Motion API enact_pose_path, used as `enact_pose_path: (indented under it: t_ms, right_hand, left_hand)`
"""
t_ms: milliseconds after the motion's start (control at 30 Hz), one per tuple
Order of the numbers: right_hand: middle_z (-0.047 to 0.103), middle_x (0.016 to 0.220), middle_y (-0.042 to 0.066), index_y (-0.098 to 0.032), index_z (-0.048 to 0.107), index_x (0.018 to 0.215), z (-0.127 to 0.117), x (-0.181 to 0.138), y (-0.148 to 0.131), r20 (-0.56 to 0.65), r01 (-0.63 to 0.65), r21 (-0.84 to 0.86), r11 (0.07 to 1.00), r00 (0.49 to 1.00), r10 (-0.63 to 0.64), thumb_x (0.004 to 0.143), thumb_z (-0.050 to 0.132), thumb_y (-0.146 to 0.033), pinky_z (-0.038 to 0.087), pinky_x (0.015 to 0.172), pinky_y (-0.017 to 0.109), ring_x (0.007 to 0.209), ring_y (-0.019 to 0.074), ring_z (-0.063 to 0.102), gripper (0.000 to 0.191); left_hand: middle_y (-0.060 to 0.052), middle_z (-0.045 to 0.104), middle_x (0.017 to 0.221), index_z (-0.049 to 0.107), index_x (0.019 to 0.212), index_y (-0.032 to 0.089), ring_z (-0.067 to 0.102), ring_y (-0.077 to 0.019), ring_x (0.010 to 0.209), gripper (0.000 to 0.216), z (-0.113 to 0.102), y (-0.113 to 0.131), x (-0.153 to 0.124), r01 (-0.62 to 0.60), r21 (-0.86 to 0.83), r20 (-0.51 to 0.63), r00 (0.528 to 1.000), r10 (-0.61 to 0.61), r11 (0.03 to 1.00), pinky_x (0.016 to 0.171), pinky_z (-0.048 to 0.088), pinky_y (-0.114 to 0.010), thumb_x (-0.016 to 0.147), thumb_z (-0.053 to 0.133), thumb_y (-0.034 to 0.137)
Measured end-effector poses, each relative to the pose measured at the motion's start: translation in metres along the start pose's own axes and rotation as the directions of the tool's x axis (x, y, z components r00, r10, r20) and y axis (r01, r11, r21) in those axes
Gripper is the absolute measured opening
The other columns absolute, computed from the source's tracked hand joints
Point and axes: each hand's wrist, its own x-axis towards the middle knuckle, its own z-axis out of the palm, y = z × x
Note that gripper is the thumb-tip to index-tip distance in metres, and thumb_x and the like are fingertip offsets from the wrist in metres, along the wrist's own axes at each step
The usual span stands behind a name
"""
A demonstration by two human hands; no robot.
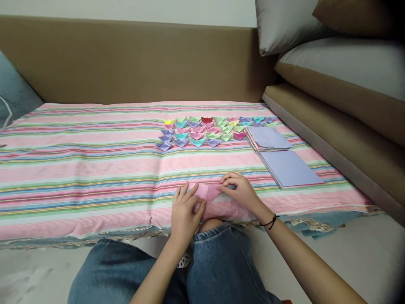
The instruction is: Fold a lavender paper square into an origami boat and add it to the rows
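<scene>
A pink sheet of paper [206, 192], partly folded, lies on the striped cloth [95, 169] near its front edge. My left hand [185, 213] rests on the paper's left part, fingers pressed down on it. My right hand [242, 190] pinches the paper's right corner with fingers curled. Farther back lie several small folded paper boats [209, 131] in pastel colours, set in rows.
Two stacks of lilac square paper [289, 169] [268, 138] sit to the right of the boats. A brown padded backrest [126, 59] runs behind, with cushions [341, 71] piled at the right. My knees in blue jeans [221, 261] are below the cloth's edge.
</scene>
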Motion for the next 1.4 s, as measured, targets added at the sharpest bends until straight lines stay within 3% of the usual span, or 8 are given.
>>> enact_pose_path:
  t_ms: [100, 200, 267, 567, 733, 967, 1200, 1400]
  right_hand:
    - [0.066, 0.077, 0.002, -0.021, 0.065, 0.059, 0.003, 0.002, -0.001, -0.003, -0.042, -0.028, 0.999, 0.999, 0.042, 0.072, 0.073, -0.028, 0.043, 0.079, 0.037, 0.08, 0.02, 0.059, 0.017]
    - [0.066, 0.076, 0.002, -0.021, 0.063, 0.058, 0.005, 0.004, -0.001, 0.003, -0.057, -0.035, 0.998, 0.998, 0.057, 0.072, 0.072, -0.029, 0.043, 0.079, 0.037, 0.081, 0.0204, 0.059, 0.018]
    - [0.066, 0.076, 0.002, -0.021, 0.062, 0.058, 0.005, 0.005, -0.001, 0.009, -0.057, -0.04, 0.998, 0.998, 0.057, 0.071, 0.073, -0.028, 0.043, 0.078, 0.037, 0.08, 0.0204, 0.06, 0.018]
    - [0.065, 0.074, 0.002, -0.021, 0.058, 0.058, 0.005, 0.007, -0.002, 0.033, -0.056, -0.11, 0.992, 0.998, 0.06, 0.07, 0.073, -0.027, 0.042, 0.077, 0.036, 0.079, 0.0209, 0.058, 0.02]
    - [0.063, 0.084, 0.004, -0.022, 0.059, 0.078, 0.012, -0.003, -0.01, -0.084, -0.03, -0.176, 0.984, 0.996, 0.015, 0.074, 0.067, -0.025, 0.042, 0.079, 0.039, 0.087, 0.024, 0.055, 0.011]
    - [0.059, 0.109, 0.011, -0.02, 0.051, 0.11, 0.027, -0.017, -0.021, -0.158, -0.001, -0.22, 0.975, 0.987, -0.035, 0.074, 0.068, -0.037, 0.04, 0.092, 0.045, 0.105, 0.0295, 0.049, 0.044]
    - [0.058, 0.108, 0.009, -0.021, 0.053, 0.109, 0.013, -0.014, -0.006, -0.119, -0.025, -0.277, 0.961, 0.993, -0.009, 0.073, 0.068, -0.034, 0.039, 0.091, 0.047, 0.104, 0.0298, 0.049, 0.041]
    - [0.059, 0.105, 0.009, -0.022, 0.06, 0.104, 0.0, -0.012, 0.009, -0.147, -0.122, -0.326, 0.937, 0.986, 0.078, 0.074, 0.068, -0.03, 0.04, 0.09, 0.046, 0.103, 0.0297, 0.049, 0.032]
  left_hand:
    - [-0.007, 0.058, 0.128, 0.063, 0.09, 0.02, 0.04, -0.0306, 0.129, 0.011, 0.0, -0.001, 0.0, -0.02, 0.032, 0.019, 1.0, 0.019, 0.999, 0.106, 0.029, -0.055, 0.084, 0.054, 0.022]
    - [-0.006, 0.056, 0.129, 0.058, 0.117, 0.024, 0.039, -0.0303, 0.129, 0.032, 0.0, -0.001, 0.0, -0.091, 0.123, 0.037, 0.995, 0.087, 0.988, 0.104, 0.031, -0.055, 0.086, 0.052, 0.021]
    - [-0.007, 0.054, 0.131, 0.056, 0.123, 0.028, 0.039, -0.0312, 0.127, 0.037, -0.001, -0.001, 0.0, -0.135, 0.195, 0.058, 0.99, 0.126, 0.972, 0.102, 0.033, -0.056, 0.087, 0.05, 0.02]
    - [-0.004, 0.053, 0.135, 0.057, 0.123, 0.026, 0.04, -0.0395, 0.124, 0.039, -0.007, 0.0, 0.004, -0.284, 0.323, 0.178, 0.955, 0.236, 0.903, 0.096, 0.037, -0.059, 0.086, 0.048, 0.017]
    - [-0.002, 0.056, 0.132, 0.056, 0.124, 0.026, 0.041, -0.0406, 0.124, 0.039, -0.007, 0.001, 0.005, -0.293, 0.344, 0.186, 0.953, 0.241, 0.892, 0.095, 0.036, -0.058, 0.086, 0.048, 0.019]
    - [0.002, 0.048, 0.139, 0.051, 0.13, 0.027, 0.037, -0.0435, 0.126, 0.046, -0.004, -0.002, 0.003, -0.314, 0.355, 0.21, 0.945, 0.252, 0.88, 0.096, 0.034, -0.061, 0.085, 0.05, 0.017]
    - [0.0, 0.05, 0.137, 0.051, 0.13, 0.025, 0.036, -0.0436, 0.126, 0.045, -0.007, 0.0, 0.005, -0.32, 0.348, 0.239, 0.939, 0.247, 0.881, 0.096, 0.034, -0.061, 0.085, 0.048, 0.017]
    - [0.001, 0.046, 0.141, 0.044, 0.134, 0.034, 0.033, -0.0435, 0.129, 0.051, -0.01, -0.001, 0.004, -0.369, 0.341, 0.296, 0.915, 0.273, 0.865, 0.098, 0.031, -0.062, 0.085, 0.055, 0.027]
